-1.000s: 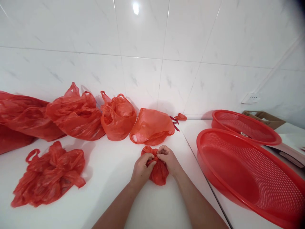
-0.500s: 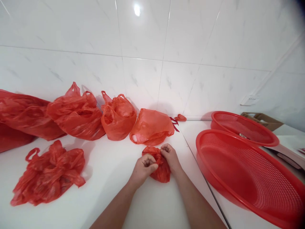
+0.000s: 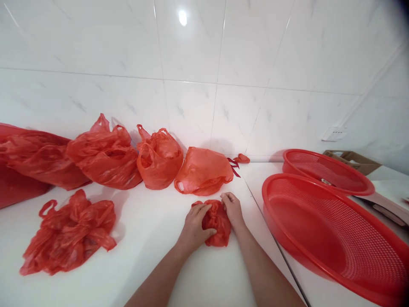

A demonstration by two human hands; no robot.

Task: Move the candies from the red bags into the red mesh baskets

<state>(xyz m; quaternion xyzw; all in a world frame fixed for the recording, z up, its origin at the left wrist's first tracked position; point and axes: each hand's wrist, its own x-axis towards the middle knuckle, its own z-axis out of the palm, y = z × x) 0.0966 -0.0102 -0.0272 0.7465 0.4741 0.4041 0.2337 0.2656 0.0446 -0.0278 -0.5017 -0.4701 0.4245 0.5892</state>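
Observation:
A small bunched red plastic bag (image 3: 217, 224) lies on the white table between my hands. My left hand (image 3: 194, 224) cups its left side, fingers over the top and thumb at the front. At the bag's upper right edge, my right hand (image 3: 232, 209) has its fingers curled in a pinch against the plastic; the exact bit between the fingertips is hidden. Just behind lies a larger red plastic bag (image 3: 204, 168) on its side. A crumpled heap of red plastic (image 3: 72, 234) rests to the left.
Several filled red bags, among them an upright bag (image 3: 159, 162), line the tiled wall (image 3: 191, 102). On the right stand a large red basket (image 3: 306, 230) and a second red basket (image 3: 338, 170) behind it. A cardboard box (image 3: 361, 160) is beyond them. A dark seam runs along the table.
My left hand has gone from a pinch at the bag's top to spread fingers over its left side. My right fingertips have shifted slightly right. The bag looks more compact.

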